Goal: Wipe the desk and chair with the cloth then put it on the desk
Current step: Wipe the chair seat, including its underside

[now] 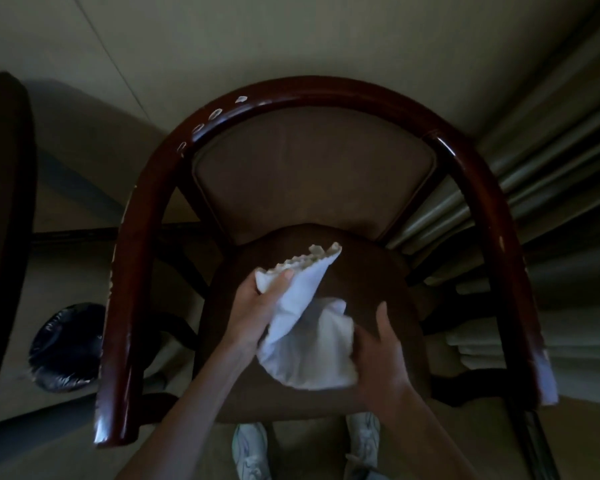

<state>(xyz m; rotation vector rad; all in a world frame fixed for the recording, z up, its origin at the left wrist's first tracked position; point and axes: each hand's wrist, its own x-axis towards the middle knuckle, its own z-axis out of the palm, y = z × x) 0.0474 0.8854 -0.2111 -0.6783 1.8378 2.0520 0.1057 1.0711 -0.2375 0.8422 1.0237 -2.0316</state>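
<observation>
Dim room with a pale floor; a chair (305,95) with a curved wooden rail stands below. Over its seat both hands hold the cloth (305,341). The left hand (257,306) pinches the upper fold with the thumb on top. The right hand (381,351) clasps the lower edge, thumb raised and fingers hidden behind the cloth.

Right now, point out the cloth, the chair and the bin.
cloth (305,344), head view, middle of the white fabric.
chair (312,88), head view, top of its curved wooden rail.
bin (66,348), head view, its black liner.
</observation>
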